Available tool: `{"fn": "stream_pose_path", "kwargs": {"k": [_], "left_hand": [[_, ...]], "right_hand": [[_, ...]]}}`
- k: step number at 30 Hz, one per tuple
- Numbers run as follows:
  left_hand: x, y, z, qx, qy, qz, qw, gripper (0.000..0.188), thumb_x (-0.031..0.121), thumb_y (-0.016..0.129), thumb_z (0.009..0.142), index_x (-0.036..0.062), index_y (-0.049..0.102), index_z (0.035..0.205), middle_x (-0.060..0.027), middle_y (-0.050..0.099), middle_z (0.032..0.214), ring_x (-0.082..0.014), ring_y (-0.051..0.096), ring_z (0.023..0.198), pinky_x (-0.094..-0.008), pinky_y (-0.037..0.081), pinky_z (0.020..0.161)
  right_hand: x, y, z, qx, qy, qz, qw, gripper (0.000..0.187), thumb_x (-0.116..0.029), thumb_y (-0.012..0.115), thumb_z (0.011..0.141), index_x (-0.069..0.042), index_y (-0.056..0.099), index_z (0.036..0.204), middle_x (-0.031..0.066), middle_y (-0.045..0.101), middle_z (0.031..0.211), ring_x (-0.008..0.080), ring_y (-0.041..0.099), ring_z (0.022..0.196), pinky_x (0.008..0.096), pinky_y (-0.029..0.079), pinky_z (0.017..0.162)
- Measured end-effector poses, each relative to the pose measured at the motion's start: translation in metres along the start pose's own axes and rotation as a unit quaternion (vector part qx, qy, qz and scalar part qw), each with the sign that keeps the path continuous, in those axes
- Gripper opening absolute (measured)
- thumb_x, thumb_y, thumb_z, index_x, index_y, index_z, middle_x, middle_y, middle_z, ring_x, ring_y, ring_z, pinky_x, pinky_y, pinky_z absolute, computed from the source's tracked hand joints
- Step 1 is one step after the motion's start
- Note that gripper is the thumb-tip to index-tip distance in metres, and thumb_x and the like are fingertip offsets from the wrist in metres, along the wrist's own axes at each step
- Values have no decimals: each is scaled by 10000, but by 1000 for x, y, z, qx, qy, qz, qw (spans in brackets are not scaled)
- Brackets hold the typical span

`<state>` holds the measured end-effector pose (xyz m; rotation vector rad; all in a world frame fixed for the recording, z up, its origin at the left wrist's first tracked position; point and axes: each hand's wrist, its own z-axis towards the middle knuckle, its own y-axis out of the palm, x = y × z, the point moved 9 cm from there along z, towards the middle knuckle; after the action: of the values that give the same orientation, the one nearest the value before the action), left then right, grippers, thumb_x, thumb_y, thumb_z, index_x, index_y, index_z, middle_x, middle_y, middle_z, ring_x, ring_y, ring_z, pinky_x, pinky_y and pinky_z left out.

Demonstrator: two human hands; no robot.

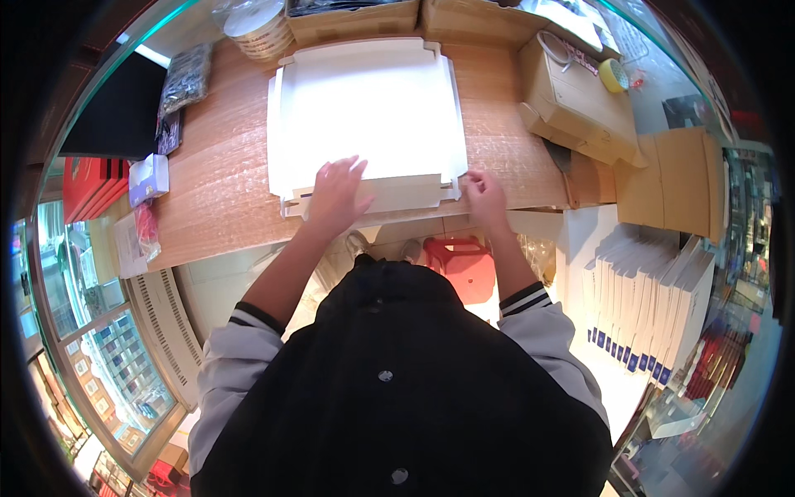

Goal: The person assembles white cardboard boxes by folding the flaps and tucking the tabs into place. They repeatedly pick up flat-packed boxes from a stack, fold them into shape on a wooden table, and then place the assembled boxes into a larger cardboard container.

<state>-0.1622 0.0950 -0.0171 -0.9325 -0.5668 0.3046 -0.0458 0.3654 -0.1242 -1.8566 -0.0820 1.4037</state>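
White cardboard (364,120) | left hand (334,197): fingers spread | right hand (487,199): near corner

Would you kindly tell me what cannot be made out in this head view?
All in the head view:
Wooden table: the part beneath the white cardboard piece, which covers it.
Right hand: whether its fingertips pinch the cardboard's corner; too small and blurred.
Left hand: its palm, hidden by its own back.
Open cardboard box: its far side, cut off by the upper edge.
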Motion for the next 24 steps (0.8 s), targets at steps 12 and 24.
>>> {"fn": "stream_pose_path", "kwargs": {"k": [12,24], "left_hand": [[8,-26,0,-83,-74,-29,993,148,147,706,787,85,645,907,-66,652,814,-272,610,778,-393,434,794],[41,-23,-9,-76,-63,20,995,143,79,651,751,98,593,881,-80,621,766,-256,605,765,-413,424,781]], "right_hand": [[-70,18,-33,-185,-32,416,890,175,-73,467,977,-22,550,1122,97,668,954,195,648,867,316,528,803],[-113,23,-47,-179,-228,-165,943,127,-71,541,818,-35,589,930,191,618,812,388,610,815,459,478,702]]}}
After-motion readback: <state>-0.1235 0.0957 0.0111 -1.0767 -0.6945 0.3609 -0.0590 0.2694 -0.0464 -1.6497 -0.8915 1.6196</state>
